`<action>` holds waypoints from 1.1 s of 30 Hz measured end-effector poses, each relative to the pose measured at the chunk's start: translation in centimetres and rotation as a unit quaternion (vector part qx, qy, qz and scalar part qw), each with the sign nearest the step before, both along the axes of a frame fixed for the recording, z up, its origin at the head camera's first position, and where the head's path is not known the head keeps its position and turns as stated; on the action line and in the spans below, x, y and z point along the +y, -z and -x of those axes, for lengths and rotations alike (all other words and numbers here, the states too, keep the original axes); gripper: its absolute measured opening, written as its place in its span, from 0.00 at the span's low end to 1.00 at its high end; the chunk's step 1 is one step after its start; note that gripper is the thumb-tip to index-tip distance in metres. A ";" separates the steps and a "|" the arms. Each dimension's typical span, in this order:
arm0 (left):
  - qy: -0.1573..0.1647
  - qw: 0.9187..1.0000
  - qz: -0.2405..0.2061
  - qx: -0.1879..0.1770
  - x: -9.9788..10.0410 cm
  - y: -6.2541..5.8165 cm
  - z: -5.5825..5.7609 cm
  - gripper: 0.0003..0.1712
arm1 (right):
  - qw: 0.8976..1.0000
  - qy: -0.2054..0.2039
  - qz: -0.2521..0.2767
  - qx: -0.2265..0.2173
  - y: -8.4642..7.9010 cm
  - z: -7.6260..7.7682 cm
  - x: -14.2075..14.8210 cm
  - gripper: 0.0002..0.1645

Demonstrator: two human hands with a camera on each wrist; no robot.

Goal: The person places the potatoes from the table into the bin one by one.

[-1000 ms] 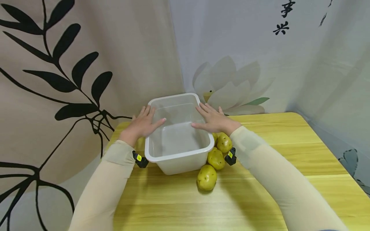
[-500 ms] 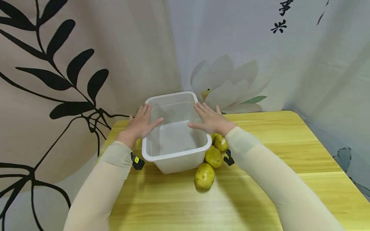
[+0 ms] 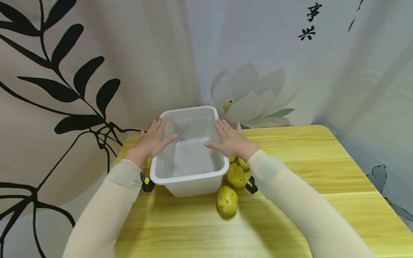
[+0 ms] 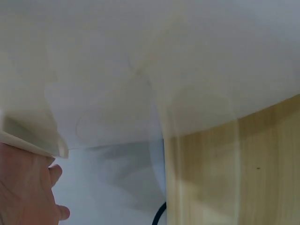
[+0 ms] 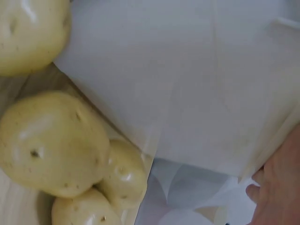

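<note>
A white plastic tub (image 3: pixel 190 182) stands on the wooden table, with nothing visible inside it. My left hand (image 3: pixel 150 141) rests along its left rim, fingers straight and thumb reaching over the opening. On the opposite rim lies my right hand (image 3: pixel 229 139), posed likewise. Several yellow potatoes sit right of the tub; the nearest potato (image 3: pixel 227 200) is by its front right corner. Others are partly hidden under my right wrist. In the right wrist view a large potato (image 5: pixel 54 145) lies beside the tub's outer wall (image 5: pixel 150 75).
The yellow wooden table (image 3: pixel 309 172) extends widely to the right and toward me. Behind it hangs a pale curtain (image 3: pixel 148 53) with printed leaves and a flower, close to the tub's back. The table's left edge runs near my left wrist.
Head view shifts slightly. Both hands and the tub move a little left relative to the potatoes, and another potato shows beyond my right wrist. Hand poses stay alike.
</note>
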State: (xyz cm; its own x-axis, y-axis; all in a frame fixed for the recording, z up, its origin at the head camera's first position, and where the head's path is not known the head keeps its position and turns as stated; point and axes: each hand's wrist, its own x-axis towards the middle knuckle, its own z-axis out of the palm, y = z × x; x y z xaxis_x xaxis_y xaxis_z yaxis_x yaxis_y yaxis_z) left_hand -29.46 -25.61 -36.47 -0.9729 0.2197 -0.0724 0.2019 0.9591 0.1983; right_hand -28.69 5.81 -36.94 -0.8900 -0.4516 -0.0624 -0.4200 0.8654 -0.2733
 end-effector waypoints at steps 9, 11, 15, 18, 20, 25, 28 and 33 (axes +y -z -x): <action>0.000 1.000 -0.016 0.001 -0.4 0.2 -1.6 0.58 | 1.000 0.002 0.007 0.025 -0.1 -2.7 -0.4 0.59; 0.001 1.000 -0.018 0.002 -0.3 0.2 -2.0 0.58 | 0.999 0.001 0.013 0.030 0.0 -3.2 -0.3 0.59; 0.002 1.000 -0.013 0.004 -0.1 0.3 -2.6 0.58 | 0.999 0.002 0.014 0.036 0.1 -4.1 -0.1 0.60; 0.003 1.000 -0.009 0.008 0.0 0.4 -3.0 0.58 | 0.999 0.006 0.009 0.037 0.1 -4.6 0.0 0.60; 0.004 1.000 -0.009 0.010 0.2 0.3 -3.3 0.58 | 0.999 0.009 0.009 0.035 0.0 -4.9 0.2 0.60; 0.007 1.000 -0.012 0.012 0.6 0.2 -4.1 0.58 | 0.999 0.008 0.012 0.033 0.0 -5.7 0.4 0.59; 0.006 1.000 -0.017 0.013 0.7 0.3 -4.5 0.58 | 0.999 0.007 0.014 0.032 0.0 -6.3 0.6 0.58; 0.005 1.000 -0.022 0.019 0.9 0.4 -5.3 0.58 | 0.999 0.002 0.008 0.042 -0.1 -7.0 0.9 0.59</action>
